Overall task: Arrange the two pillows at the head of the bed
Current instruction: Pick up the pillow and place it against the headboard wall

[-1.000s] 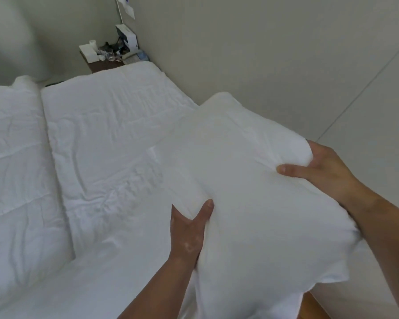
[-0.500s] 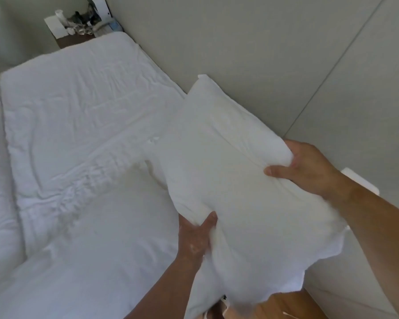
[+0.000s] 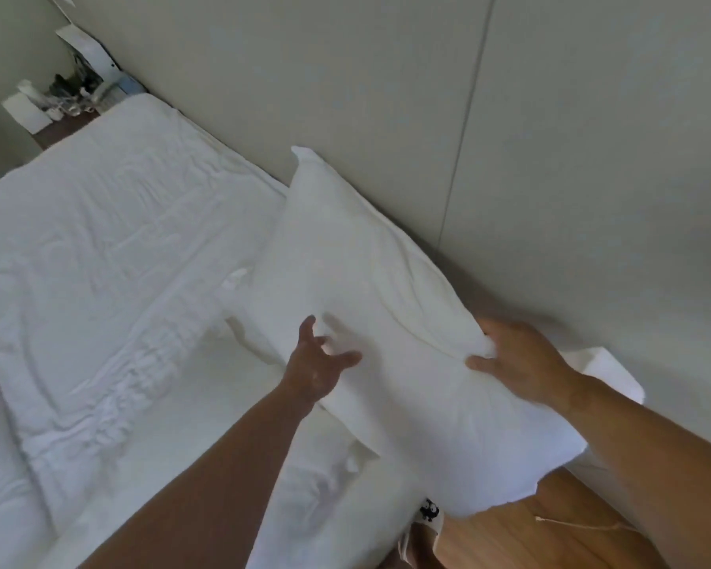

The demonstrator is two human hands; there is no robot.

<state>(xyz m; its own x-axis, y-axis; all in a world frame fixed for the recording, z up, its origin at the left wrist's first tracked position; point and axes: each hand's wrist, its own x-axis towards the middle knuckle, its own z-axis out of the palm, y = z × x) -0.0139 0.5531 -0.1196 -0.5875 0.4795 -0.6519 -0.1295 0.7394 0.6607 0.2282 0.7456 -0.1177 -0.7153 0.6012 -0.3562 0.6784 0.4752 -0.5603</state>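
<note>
One white pillow point(image 3: 370, 305) is observed at the wall side of the bed point(image 3: 111, 260), raised off the sheet along its near part. Its long axis is seen to run diagonally, from a pointed far corner at upper left, close against the wall point(image 3: 386, 96), down to a near corner at lower right that overhangs the bed edge above the wooden floor point(image 3: 551, 523). The far corner is directed toward the bedside table point(image 3: 64, 125). The pillow is tilted, its upper long edge lying along the base of the wall and its broad face turned toward the camera.

The right hand point(image 3: 522, 363) is noted closed on the pillow's upper long edge near its middle, fabric being bunched between thumb and fingers. The left hand point(image 3: 317, 363) is noted open, fingers spread, at the lower long edge; whether it touches the fabric cannot be told owing to blur.

A second white cloth corner point(image 3: 608, 371) is visible behind the right forearm, against the wall; its identity cannot be established. The bed surface is recorded as white and wrinkled. Small blurred articles are seen on the bedside table.
</note>
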